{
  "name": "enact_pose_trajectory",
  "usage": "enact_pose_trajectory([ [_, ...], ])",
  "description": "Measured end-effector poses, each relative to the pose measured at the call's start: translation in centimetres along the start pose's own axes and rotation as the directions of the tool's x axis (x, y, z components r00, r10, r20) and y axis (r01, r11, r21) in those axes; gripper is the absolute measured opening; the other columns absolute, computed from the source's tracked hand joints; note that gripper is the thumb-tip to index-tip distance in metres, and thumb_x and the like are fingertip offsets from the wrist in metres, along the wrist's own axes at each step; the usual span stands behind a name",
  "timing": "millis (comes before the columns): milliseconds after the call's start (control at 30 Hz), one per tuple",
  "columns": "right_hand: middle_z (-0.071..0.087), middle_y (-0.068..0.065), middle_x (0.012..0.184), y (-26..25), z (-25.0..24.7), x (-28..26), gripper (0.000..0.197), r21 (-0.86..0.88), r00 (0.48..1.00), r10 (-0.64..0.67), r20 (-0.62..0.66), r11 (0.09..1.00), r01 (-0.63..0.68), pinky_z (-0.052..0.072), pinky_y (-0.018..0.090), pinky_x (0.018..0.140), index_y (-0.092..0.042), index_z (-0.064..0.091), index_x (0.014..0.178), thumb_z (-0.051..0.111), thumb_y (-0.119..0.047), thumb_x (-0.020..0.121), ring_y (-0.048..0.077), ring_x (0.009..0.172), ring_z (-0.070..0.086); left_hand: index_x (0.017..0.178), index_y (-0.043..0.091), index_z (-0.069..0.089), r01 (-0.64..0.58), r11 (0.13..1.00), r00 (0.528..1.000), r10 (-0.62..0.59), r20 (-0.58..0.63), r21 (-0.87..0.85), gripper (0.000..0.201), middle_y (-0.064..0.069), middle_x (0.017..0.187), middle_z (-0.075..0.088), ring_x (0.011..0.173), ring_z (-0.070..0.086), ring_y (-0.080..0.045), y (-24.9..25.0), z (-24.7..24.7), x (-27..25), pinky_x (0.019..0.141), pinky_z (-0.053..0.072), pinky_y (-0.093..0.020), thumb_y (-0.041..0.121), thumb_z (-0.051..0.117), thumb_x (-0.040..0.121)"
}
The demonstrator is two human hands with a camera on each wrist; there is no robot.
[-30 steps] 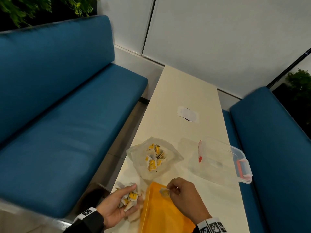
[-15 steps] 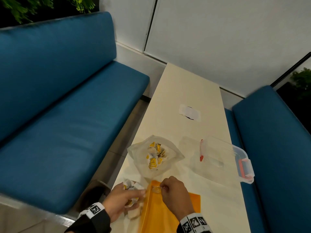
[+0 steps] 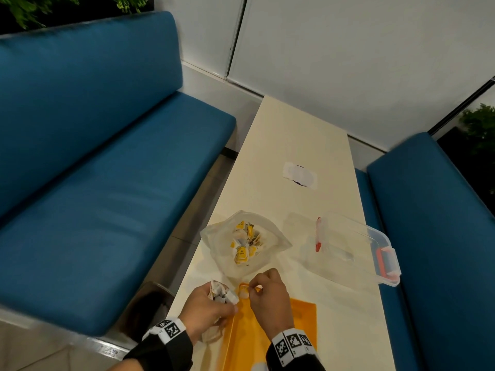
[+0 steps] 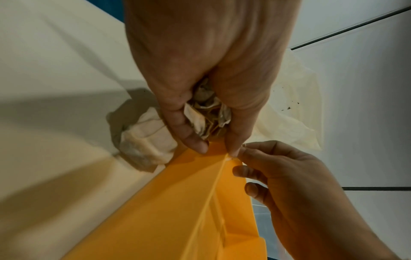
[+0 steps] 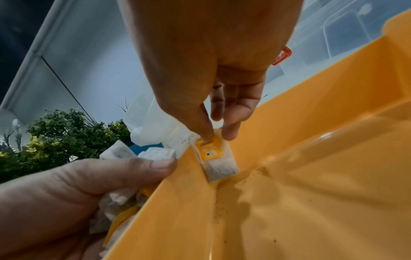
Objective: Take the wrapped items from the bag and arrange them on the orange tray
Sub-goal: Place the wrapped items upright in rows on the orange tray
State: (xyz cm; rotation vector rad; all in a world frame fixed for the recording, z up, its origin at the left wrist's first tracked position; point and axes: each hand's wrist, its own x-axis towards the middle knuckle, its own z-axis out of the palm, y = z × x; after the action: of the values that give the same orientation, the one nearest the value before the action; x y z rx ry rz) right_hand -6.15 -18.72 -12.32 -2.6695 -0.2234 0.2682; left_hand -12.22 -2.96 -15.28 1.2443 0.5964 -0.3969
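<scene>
The orange tray [image 3: 270, 341] lies at the table's near edge. Just beyond it sits the clear bag [image 3: 222, 261], open, with several yellow-tagged wrapped tea bags [image 3: 245, 243] inside. My left hand [image 3: 230, 303] grips a bunch of tea bags [image 4: 206, 119] beside the tray's far left corner. My right hand [image 5: 219, 136] pinches one tea bag [image 5: 220, 167] by its yellow tag, and the bag's lower end touches the tray [image 5: 300, 202] floor in that corner. The two hands almost touch.
A clear plastic box [image 3: 356, 250] with red latches stands to the right of the bag. One more tea bag [image 4: 144, 146] lies on the table left of the tray. A white label [image 3: 299, 174] is stuck farther up. Blue benches [image 3: 93, 196] flank the narrow table.
My right hand has carried its tea bag left and down into the tray's far left corner. My left hand has closed round its bunch and come over to the tray's rim.
</scene>
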Motion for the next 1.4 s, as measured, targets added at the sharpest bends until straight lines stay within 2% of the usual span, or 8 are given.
enact_pose_trajectory([
  [300,0.053,-0.008,0.101,-0.7,0.8,0.1,0.004,-0.059,1.0,-0.004,-0.011,0.998,0.003,0.047,0.025,0.068,-0.024,0.062,0.088,0.061,-0.027,0.091,0.014,0.084,0.06,0.101,0.0,0.07,0.019,0.999,1.0,-0.018,0.02,-0.05,0.04,-0.019,0.083,0.075,0.065,0.069,-0.026,-0.5,-0.5,-0.1,0.065,0.059,-0.038,-0.006,0.09,0.067],
  [467,0.053,-0.009,0.103,-1.0,0.5,0.0,0.005,-0.055,1.0,-0.005,-0.005,0.998,0.005,0.052,0.029,0.074,-0.024,0.061,0.092,0.061,-0.029,0.09,0.013,0.087,0.06,0.112,-0.004,0.068,0.005,0.989,1.0,-0.002,0.022,-0.15,0.046,-0.022,0.1,0.077,0.093,0.075,-0.038,0.3,-2.0,-0.2,0.074,0.063,-0.043,-0.002,0.089,0.071],
  [633,0.051,-0.013,0.101,-1.9,-0.9,-1.8,0.014,-0.085,0.995,-0.104,-0.004,0.991,0.104,0.043,0.017,0.064,-0.028,0.061,0.1,0.06,-0.038,0.09,0.007,0.081,0.055,0.113,-0.001,0.068,-0.014,0.974,0.999,0.005,-0.043,-0.225,0.04,-0.017,0.099,0.078,0.086,0.077,-0.029,0.3,-4.6,-0.2,0.07,0.062,-0.038,-0.003,0.084,0.076],
  [700,0.051,-0.014,0.1,-3.0,-1.5,-2.6,0.016,-0.093,0.972,-0.225,0.073,0.968,0.231,0.042,0.016,0.066,-0.029,0.062,0.103,0.058,-0.039,0.091,0.005,0.083,0.053,0.114,-0.002,0.067,-0.02,0.97,0.998,0.005,-0.063,-0.241,0.041,-0.02,0.1,0.077,0.087,0.076,-0.032,0.0,-5.5,-0.2,0.072,0.063,-0.042,-0.004,0.084,0.076],
  [800,0.056,-0.006,0.111,-4.9,-1.4,-3.2,0.026,-0.157,0.894,-0.357,0.271,0.9,0.407,0.046,0.028,0.087,-0.027,0.064,0.117,0.057,-0.036,0.093,0.014,0.107,0.053,0.113,-0.005,0.066,-0.031,0.962,0.997,0.011,-0.075,-0.273,0.039,-0.027,0.105,0.074,0.087,0.074,-0.034,-0.2,-6.0,-0.1,0.073,0.063,-0.044,-0.004,0.083,0.078],
  [1000,0.062,0.011,0.116,-7.7,0.5,-2.6,0.036,-0.487,0.757,-0.288,0.587,0.621,0.614,0.039,0.049,0.096,-0.014,0.063,0.123,0.063,-0.029,0.09,0.033,0.11,0.051,0.112,-0.008,0.065,-0.059,0.953,0.995,0.034,-0.09,-0.296,0.033,-0.022,0.092,0.072,0.077,0.068,-0.026,-0.2,-5.6,-0.2,0.06,0.059,-0.032,-0.01,0.076,0.081],
  [1133,0.061,0.014,0.117,-8.2,1.6,-2.6,0.036,-0.524,0.736,-0.229,0.637,0.572,0.631,0.034,0.054,0.099,-0.013,0.062,0.123,0.065,-0.026,0.09,0.035,0.112,0.05,0.111,-0.008,0.066,-0.052,0.948,0.996,0.024,-0.09,-0.316,0.034,-0.03,0.099,0.073,0.078,0.07,-0.03,-0.5,-5.9,0.1,0.06,0.059,-0.033,-0.009,0.079,0.079],
  [1400,0.063,0.014,0.108,-8.7,1.7,-2.4,0.024,-0.514,0.737,-0.203,0.645,0.598,0.615,0.035,0.055,0.1,-0.009,0.059,0.111,0.062,-0.022,0.091,0.035,0.106,0.055,0.109,-0.001,0.07,-0.027,0.955,0.997,0.003,-0.082,-0.294,0.034,-0.022,0.096,0.076,0.082,0.072,-0.027,-1.3,-6.3,0.7,0.066,0.058,-0.034,-0.004,0.083,0.077],
])
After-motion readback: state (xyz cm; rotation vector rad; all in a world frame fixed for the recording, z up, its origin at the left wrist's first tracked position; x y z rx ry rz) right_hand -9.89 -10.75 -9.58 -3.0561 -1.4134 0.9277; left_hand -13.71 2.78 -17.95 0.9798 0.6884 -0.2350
